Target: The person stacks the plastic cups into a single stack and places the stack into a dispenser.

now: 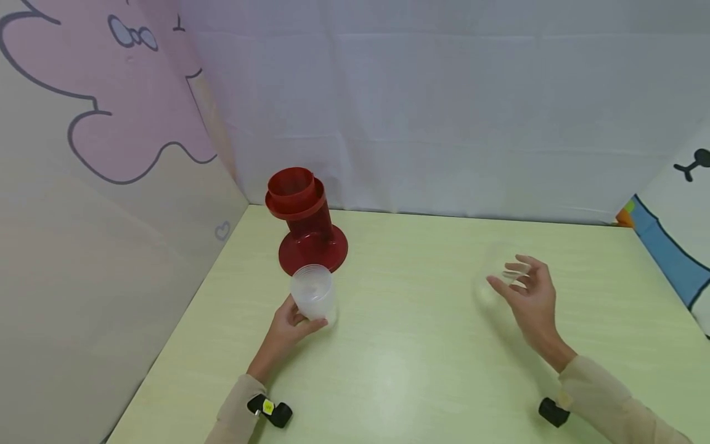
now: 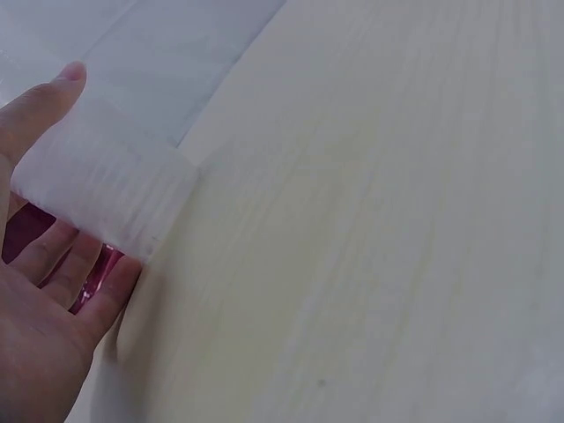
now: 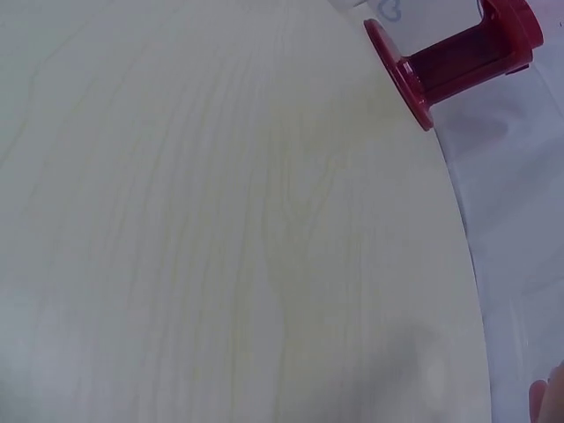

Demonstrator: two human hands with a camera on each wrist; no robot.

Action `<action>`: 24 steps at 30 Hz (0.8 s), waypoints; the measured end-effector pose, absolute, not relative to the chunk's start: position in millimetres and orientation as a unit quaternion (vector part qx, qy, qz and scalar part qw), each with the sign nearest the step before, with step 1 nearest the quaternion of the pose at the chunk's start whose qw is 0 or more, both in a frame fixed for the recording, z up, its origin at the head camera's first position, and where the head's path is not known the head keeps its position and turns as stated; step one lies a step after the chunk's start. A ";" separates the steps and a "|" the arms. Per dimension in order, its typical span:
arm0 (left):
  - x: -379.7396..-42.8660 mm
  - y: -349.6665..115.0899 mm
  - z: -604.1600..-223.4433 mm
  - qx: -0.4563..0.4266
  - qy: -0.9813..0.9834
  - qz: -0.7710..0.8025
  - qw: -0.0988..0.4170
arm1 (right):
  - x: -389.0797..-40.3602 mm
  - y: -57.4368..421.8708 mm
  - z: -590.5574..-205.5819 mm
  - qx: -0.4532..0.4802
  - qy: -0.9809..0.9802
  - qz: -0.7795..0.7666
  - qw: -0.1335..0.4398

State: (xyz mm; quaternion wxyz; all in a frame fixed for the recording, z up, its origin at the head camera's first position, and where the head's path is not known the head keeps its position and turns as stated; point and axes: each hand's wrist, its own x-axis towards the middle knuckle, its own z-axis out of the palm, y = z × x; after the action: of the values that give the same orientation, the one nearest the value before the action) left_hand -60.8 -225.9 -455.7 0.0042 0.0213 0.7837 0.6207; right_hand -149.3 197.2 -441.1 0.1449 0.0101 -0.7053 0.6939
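Observation:
My left hand grips a stack of translucent plastic cups, its mouth tipped up toward the head camera. In the left wrist view the thumb lies along one side of the stacked cups, with the other fingers curled beneath. Over the right half of the table, my right hand holds a clear plastic cup between thumb and fingers, its outline very faint. Just beyond the left hand stands a dark red holder with a round base and a wide double-rimmed top.
A pale wood-grain table spans the view, with a white cloth wall along its back edge. On the left rises a side panel with a pink cartoon print. Black wrist cameras sit on both sleeves.

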 end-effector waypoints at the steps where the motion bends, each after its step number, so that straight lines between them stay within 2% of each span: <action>1: -61.1 -225.8 -455.9 0.019 0.782 0.623 0.004 | -148.3 195.2 -438.9 0.015 -0.700 0.699 0.143; 10: -68.2 -233.6 -484.1 0.019 0.779 0.626 -0.010 | -137.4 176.7 -421.2 0.085 -0.720 0.673 0.143; 24: -70.6 -232.6 -483.1 0.003 0.785 0.619 0.003 | -127.5 151.6 -401.6 0.162 -0.701 0.682 0.130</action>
State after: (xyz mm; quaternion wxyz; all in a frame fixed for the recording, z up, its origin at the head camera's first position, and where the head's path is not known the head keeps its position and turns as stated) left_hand -70.6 -232.6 -483.1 0.0030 0.0033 0.7853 0.6191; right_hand -127.5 151.6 -401.6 0.1298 0.1625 -0.7013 0.6819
